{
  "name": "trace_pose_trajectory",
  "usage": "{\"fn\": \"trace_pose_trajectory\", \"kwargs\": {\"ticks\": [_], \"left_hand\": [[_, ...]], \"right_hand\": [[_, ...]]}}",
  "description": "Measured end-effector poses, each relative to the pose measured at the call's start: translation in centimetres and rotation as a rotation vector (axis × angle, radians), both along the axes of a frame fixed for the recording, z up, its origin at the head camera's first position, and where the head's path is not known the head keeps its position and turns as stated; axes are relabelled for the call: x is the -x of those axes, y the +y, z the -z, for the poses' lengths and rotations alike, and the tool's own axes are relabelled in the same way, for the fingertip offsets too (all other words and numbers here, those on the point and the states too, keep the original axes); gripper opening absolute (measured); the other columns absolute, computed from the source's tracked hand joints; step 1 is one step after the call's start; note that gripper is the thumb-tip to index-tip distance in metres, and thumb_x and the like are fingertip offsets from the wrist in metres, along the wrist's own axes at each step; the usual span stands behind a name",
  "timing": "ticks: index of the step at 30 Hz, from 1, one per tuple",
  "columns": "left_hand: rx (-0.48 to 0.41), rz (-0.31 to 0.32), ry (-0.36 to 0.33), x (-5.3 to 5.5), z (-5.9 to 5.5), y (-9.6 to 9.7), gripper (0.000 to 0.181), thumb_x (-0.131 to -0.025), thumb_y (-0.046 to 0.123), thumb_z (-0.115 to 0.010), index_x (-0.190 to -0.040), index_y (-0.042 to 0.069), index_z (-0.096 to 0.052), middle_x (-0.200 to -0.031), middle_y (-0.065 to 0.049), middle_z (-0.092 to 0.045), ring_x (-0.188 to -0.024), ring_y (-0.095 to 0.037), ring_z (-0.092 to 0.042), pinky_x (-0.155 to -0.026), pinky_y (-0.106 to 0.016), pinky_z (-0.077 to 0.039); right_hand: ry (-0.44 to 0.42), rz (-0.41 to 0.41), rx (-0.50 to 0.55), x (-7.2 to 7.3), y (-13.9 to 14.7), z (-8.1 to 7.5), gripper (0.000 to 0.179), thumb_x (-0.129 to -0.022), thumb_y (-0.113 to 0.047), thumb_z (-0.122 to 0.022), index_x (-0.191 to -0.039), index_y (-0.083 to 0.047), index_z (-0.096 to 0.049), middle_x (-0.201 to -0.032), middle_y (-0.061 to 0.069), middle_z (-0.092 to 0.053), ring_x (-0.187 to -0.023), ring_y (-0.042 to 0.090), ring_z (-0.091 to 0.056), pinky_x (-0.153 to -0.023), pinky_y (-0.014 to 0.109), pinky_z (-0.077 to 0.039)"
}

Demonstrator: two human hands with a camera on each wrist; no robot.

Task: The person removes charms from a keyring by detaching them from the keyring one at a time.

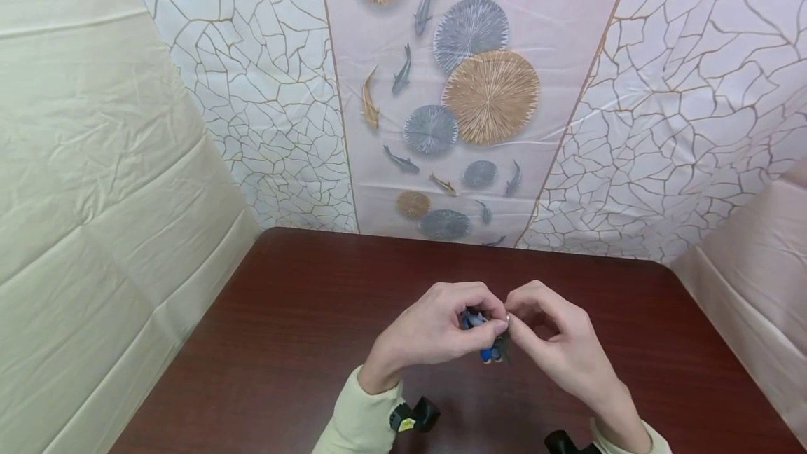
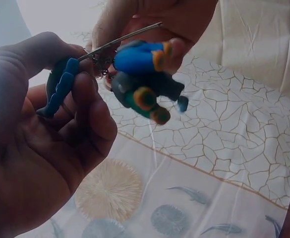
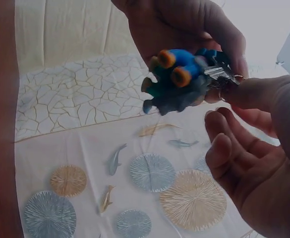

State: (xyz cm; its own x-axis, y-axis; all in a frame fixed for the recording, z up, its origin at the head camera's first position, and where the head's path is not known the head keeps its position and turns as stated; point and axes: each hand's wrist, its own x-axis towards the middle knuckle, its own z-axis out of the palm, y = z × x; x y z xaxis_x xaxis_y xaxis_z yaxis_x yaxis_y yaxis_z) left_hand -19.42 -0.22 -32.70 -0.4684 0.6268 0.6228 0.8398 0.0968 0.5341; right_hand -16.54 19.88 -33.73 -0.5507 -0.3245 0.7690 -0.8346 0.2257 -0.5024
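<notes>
Above the table, both hands meet at a bunch of keychain figurines (image 1: 494,354), blue and dark green with orange-rimmed ends. My left hand (image 1: 435,324) grips a dark teal piece with a blue ridged edge (image 2: 63,87) between thumb and fingers. Opposite it, my right hand (image 1: 561,342) pinches the metal ring end with thumb and forefinger; its other fingers curl loosely. In the left wrist view, small chain links (image 2: 101,64) and a thin metal strip (image 2: 130,39), perhaps a key ring seen edge-on, lie between the hands. The figurines dangle, partly blurred. Fingers hide the exact pinch.
A dark red-brown wooden table (image 1: 284,328) spreads under the hands. Behind it hangs a patterned cloth (image 1: 429,181) with fish and round leaves. Cream cloth (image 1: 82,195) covers the left side. Black wrist cameras (image 1: 425,414) sit at the cuffs.
</notes>
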Motion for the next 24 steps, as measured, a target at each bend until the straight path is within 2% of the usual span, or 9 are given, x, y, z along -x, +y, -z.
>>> {"fn": "trace_pose_trajectory", "kwargs": {"ticks": [4,13,19,24], "left_hand": [[-0.004,0.002,-0.010,-0.03,-0.06,-0.01,0.004,-0.091,0.011,-0.066,-0.094,0.013,-0.066,-0.084,0.006,-0.065,-0.075,0.009,-0.051,-0.064,-0.009,-0.047],[-0.024,0.016,-0.060,-0.35,-0.27,0.08,0.003,-0.095,0.015,-0.063,-0.094,0.012,-0.065,-0.085,0.006,-0.063,-0.076,0.009,-0.051,-0.060,-0.010,-0.048],[-0.032,0.014,-0.077,-0.54,-0.48,-0.06,0.005,-0.096,0.016,-0.062,-0.094,0.013,-0.065,-0.086,0.006,-0.064,-0.077,0.007,-0.052,-0.058,-0.014,-0.050],[-0.022,-0.001,-0.061,-0.56,-0.61,-0.30,0.004,-0.096,0.016,-0.062,-0.094,0.013,-0.066,-0.087,0.007,-0.064,-0.078,0.007,-0.053,-0.059,-0.011,-0.049]], "right_hand": [[0.035,-0.041,0.057,-0.20,-0.34,-0.43,0.034,-0.072,0.026,-0.064,-0.093,0.000,-0.063,-0.090,0.009,-0.061,-0.070,0.004,-0.056,-0.051,0.017,-0.046],[-0.012,-0.180,0.189,0.13,-0.03,0.10,0.034,-0.068,0.033,-0.056,-0.089,0.007,-0.062,-0.090,0.009,-0.061,-0.078,0.010,-0.056,-0.054,0.020,-0.044],[-0.010,-0.206,0.213,-0.02,-0.15,-0.04,0.030,-0.072,0.031,-0.056,-0.089,0.007,-0.061,-0.089,0.012,-0.059,-0.081,0.012,-0.057,-0.056,0.021,-0.046],[-0.006,-0.193,0.210,-0.12,-0.26,-0.23,0.036,-0.067,0.034,-0.052,-0.089,0.007,-0.061,-0.089,0.012,-0.059,-0.078,0.011,-0.058,-0.054,0.021,-0.045]]}}
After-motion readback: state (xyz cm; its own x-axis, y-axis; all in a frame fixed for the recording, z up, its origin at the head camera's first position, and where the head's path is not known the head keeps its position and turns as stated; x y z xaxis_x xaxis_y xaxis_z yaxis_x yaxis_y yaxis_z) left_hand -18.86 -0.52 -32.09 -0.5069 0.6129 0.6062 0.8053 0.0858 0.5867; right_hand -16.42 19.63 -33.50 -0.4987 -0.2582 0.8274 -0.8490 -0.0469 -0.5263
